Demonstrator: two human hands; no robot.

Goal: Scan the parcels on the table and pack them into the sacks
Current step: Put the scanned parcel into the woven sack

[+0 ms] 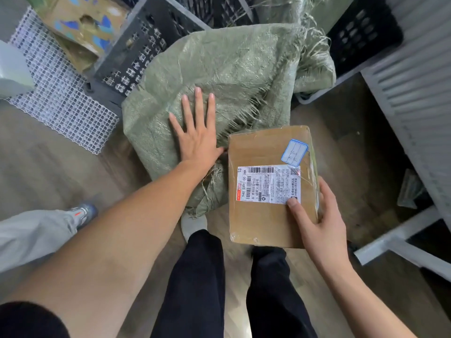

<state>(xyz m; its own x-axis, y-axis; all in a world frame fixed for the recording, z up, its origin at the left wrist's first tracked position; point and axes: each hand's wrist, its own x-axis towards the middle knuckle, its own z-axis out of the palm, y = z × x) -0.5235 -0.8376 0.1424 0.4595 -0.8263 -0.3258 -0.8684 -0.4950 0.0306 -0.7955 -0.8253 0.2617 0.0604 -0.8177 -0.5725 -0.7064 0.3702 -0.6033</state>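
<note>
Wood-grain floor point(44, 172) is seen across the frame, viewed from above. Green woven sack point(219, 76) is lying at centre, 12 o'clock from the person's feet, frayed strands loose along its edge toward 3 o'clock. Black perforated crates point(136, 54) are stacked behind the sack at 11 o'clock, a printed cardboard box point(83, 25) resting on them. White plastic grid mat point(61, 93) is laid on the floor at 10 o'clock. White slatted rack point(415, 98) is seen at 3 o'clock.

Parcel point(271, 186), a brown taped carton, is held above the floor at 3 o'clock of the sack's near end, just beside it. White shipping label point(268, 184) with barcodes is stuck on its top face; a smaller blue-edged sticker point(294, 152) sits at 1 o'clock of the label.

Right hand point(322, 223): grip is closed on the parcel's near right corner, thumb pressed on the label's corner, fingers wrapped round the side.

Left hand point(197, 132): grip is open, fingers spread, palm laid flat on the sack; nothing is held.

A second person's grey trouser leg and shoe point(83, 213) are seen at 9 o'clock.
</note>
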